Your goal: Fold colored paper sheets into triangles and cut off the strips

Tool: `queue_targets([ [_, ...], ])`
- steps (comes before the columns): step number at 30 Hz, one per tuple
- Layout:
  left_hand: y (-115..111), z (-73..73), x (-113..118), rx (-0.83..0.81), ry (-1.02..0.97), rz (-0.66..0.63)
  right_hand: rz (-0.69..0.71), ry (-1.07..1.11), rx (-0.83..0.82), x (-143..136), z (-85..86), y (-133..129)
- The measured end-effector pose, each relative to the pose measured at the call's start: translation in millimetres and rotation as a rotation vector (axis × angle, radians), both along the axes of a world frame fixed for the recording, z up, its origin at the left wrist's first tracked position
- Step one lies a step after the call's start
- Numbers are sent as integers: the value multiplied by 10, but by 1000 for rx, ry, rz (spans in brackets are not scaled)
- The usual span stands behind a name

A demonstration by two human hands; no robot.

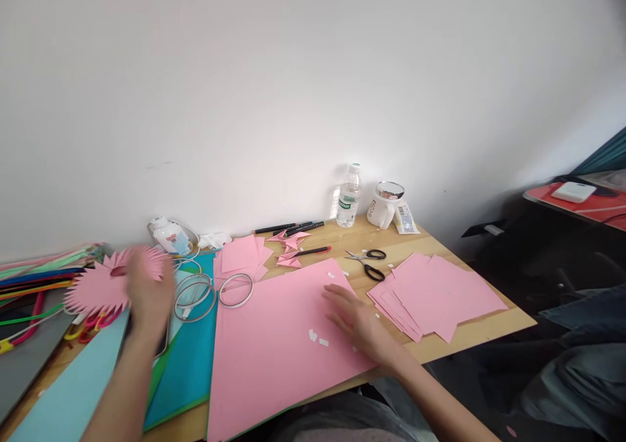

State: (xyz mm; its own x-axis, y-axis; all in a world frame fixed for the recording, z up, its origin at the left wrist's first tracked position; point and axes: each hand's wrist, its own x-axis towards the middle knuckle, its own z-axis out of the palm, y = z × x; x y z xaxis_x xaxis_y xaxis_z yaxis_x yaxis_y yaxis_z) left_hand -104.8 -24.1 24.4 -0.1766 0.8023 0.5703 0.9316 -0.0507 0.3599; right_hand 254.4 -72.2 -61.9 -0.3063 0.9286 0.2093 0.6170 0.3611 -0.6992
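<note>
A wooden table [337,241] bears a broad, smooth pink sheet [264,364], set centrally, presumably as a working surface. Left of that sheet is a pink paper ring [92,289] with spiky, pleated edges; the blurred left hand [150,292] covers its near side, perhaps supporting it, though whether it grips cannot be told. The right hand [356,321], fingers loosely spread and holding nothing, is over the sheet's right part, perhaps steadying it. Just beyond the sheet's right edge lie black-handled scissors [374,273], apparently kept within reach; flat white scraps [323,342] dot the sheet.

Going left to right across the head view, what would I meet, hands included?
Fringed pink paper → left hand, blurred, over that paper's right part → small pink sheets → right hand → fanned pink sheets → white box on a red surface.
</note>
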Motion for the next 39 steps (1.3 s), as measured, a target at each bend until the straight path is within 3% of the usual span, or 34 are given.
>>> queue_targets([
  [3, -176, -314, 728, -234, 111, -420, 329, -37, -41, -131, 88, -205],
  [4, -221, -435, 899, -345, 205, -664, 425, 0, -70, -152, 137, -279],
  [5, -254, -552, 1022, -405, 271, -795, 525, 63, -118, -158, 190, -350],
  [7, -282, -747, 1134, -407, 355, -870, 739, 231, -318, -125, 284, -451],
  [9, -273, -871, 1128, -350, 403, -858, 860, 392, -563, -51, 330, -441],
  [10, -264, -907, 1108, -314, 421, -854, 819, 450, -622, -9, 328, -377],
  [12, -253, -942, 1072, -229, 454, -859, 513, 514, -516, 66, 281, -138],
  [14, -266, -950, 1062, -131, 480, -859, 80, 508, -224, 110, 204, 172],
  [15, -280, -950, 1063, -79, 490, -854, -20, 492, -162, 118, 169, 310],
  [17, -314, -951, 1064, 19, 505, -831, -38, 483, -156, 112, 127, 473],
  [19, -346, -951, 1048, 82, 517, -756, 131, 485, -266, 92, 132, 459],
  [22, -361, -936, 993, 83, 532, -476, 716, 448, -721, 75, 181, 280],
  [23, -357, -923, 973, 57, 543, -370, 821, 430, -824, 71, 191, 239],
  [24, -348, -905, 955, 20, 559, -286, 800, 415, -831, 65, 192, 226],
  [27, -301, -834, 917, -124, 617, -199, 279, 394, -441, 27, 140, 350],
  [29, -257, -794, 908, -186, 630, -207, 58, 358, -229, -17, 93, 504],
  [34, -121, -802, 977, -258, 601, -239, 28, 238, -8, -216, 99, 884],
  [39, 9, -831, 1171, -289, 618, -193, 140, -322, 256, -572, 124, 1332],
])
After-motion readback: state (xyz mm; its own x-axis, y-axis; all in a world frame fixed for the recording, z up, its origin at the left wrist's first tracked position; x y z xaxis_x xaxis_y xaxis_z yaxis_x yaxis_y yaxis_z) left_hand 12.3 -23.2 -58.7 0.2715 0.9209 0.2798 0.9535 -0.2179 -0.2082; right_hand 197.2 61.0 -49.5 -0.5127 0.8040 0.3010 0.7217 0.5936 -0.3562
